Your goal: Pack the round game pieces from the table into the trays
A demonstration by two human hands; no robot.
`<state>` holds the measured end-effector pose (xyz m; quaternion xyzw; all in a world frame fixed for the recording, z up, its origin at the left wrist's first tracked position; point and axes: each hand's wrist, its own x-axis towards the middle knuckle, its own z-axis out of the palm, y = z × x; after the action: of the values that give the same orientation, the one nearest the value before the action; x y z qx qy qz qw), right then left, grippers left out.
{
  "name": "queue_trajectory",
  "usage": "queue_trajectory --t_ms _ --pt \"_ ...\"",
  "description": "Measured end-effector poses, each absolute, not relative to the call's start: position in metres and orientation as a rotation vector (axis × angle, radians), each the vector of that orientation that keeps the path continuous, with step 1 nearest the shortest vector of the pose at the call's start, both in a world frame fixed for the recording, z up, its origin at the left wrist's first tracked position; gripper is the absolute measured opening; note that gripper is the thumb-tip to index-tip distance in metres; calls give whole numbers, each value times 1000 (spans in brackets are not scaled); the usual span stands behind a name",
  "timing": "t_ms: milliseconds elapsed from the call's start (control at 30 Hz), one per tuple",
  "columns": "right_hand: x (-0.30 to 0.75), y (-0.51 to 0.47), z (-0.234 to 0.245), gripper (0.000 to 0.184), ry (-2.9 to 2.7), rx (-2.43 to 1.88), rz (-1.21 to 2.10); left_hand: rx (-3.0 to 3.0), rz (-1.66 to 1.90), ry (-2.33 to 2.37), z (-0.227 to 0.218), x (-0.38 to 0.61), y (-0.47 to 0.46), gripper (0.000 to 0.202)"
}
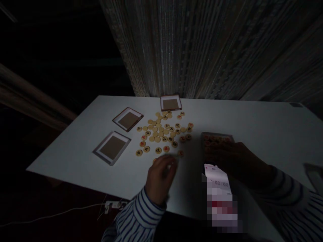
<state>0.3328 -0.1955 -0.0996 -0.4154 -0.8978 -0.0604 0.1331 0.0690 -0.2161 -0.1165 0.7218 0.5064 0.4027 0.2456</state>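
My left hand (160, 178) is over the front of the table, its thumb and fingers curled into a pinch. What lies between the fingertips is blurred. Just past them is a red-marked xiangqi piece (181, 153). Many round wooden xiangqi pieces (161, 129) lie scattered beyond, some with red or black characters up, others blank side up. My right hand (233, 159), in deep shadow, reaches with outstretched fingers across an open box (204, 134). Rows of red-marked pieces (214, 138) show inside the box, and the hand covers its nearer part.
Two shallow open boxes (99, 152) (121, 114) lie at the left, and another box (171, 109) at the back edge. A lit phone (218, 179) shows 02:00 near my right hand. A curtain (166, 50) hangs behind the white table (252, 117). A power strip (113, 204) sits below.
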Motion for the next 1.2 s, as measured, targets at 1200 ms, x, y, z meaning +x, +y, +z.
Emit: queue_trajectory --t_ms 1200 --pt "235 -203 -58 23 -1911 -1206 1069 2429 1423 1313 -93 73 -224 13"
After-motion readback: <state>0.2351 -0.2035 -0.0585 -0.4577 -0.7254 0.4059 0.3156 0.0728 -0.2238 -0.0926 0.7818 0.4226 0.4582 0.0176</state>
